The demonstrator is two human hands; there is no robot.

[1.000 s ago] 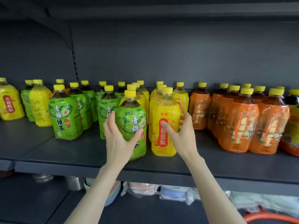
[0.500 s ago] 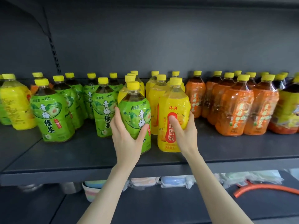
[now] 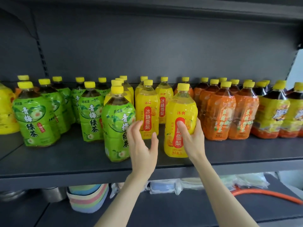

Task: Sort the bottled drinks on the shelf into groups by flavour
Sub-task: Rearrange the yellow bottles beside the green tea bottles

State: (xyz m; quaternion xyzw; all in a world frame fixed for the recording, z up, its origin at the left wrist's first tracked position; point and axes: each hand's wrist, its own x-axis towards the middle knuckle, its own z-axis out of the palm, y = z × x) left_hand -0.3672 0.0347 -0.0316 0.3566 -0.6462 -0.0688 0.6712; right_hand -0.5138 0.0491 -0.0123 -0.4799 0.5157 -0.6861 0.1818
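A dark shelf [image 3: 68,167] carries yellow-capped bottles in colour groups. My right hand [image 3: 191,136] grips a yellow-label pear drink bottle [image 3: 180,108] near the front edge, thumb across its red label. My left hand [image 3: 142,145] is open, fingers spread, just right of a green-label green tea bottle [image 3: 116,125] and off it, in the gap between the two front bottles. More green bottles [image 3: 34,115] stand to the left, yellow ones [image 3: 147,110] behind, orange ones [image 3: 218,112] to the right.
Yellow-and-dark bottles [image 3: 272,112] fill the far right; another yellow bottle [image 3: 6,112] sits at the left edge. Below the shelf lie stacked pastel bowls [image 3: 88,199], wrapped packets [image 3: 165,185], metal pots [image 3: 49,193] and an orange hose [image 3: 265,194].
My left hand has let go of the green tea bottle and opened. My right hand has drawn the yellow bottle to the right, so a gap shows between the two front bottles.
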